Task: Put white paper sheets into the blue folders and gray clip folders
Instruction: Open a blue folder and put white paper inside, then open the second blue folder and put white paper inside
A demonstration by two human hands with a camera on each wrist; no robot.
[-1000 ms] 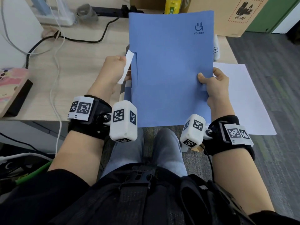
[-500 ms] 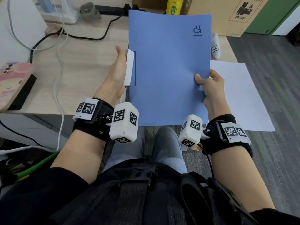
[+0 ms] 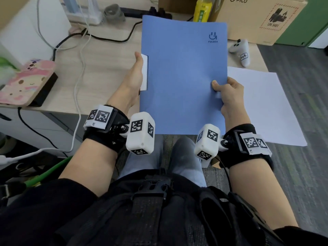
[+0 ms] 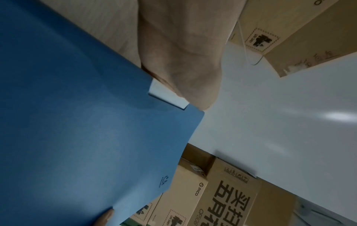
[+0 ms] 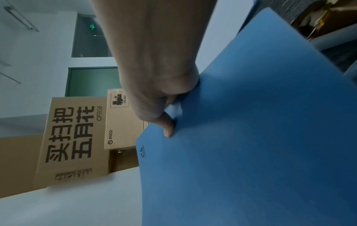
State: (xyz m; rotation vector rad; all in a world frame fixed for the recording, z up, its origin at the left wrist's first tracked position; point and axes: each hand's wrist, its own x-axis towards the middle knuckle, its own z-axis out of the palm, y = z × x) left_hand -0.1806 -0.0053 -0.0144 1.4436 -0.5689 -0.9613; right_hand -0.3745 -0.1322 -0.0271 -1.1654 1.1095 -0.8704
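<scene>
Folder, closed, held over desk edge.
Pinched at right edge by right hand; left hand against spine tab, grip hidden. Judged light, floppy, slick; best taken by both long edges.

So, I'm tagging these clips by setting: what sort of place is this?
Probably an office, perhaps one used partly for storage: a wooden desk, cardboard shipping boxes at its far end, and grey carpet tiles on the floor.
</scene>
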